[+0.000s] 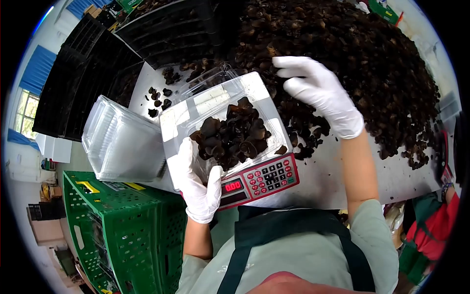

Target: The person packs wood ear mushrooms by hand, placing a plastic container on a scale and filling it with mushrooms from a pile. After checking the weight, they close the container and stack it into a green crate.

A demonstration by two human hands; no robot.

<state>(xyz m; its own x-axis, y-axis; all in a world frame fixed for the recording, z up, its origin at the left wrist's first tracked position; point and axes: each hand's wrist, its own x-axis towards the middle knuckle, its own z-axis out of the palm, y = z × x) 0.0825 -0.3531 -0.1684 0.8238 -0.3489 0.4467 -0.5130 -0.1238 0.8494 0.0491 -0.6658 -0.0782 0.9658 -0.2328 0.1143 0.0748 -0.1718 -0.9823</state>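
Dark wood ear mushrooms [230, 134] lie heaped in a clear plastic clamshell container [271, 147] over the pan of a digital scale [261, 182]. The red display reads 0.00. My left hand [197, 183], in a white glove, grips the container's near left corner, with the thumb at the front and the fingers along the side. The container's hinged lid [208, 81] is folded back beyond the scale. My right hand [323, 95], also gloved, is raised to the right of the container near the large mushroom pile [338, 44]. Its fingers are stretched out and hold nothing.
Stacked clear containers [122, 142] stand left of the scale. Below them is a green perforated crate [132, 230]. Black crates [88, 78] rise at the back left. Loose mushrooms are scattered on the white table [323, 181]. Another person's red sleeve [435, 230] shows at the right.
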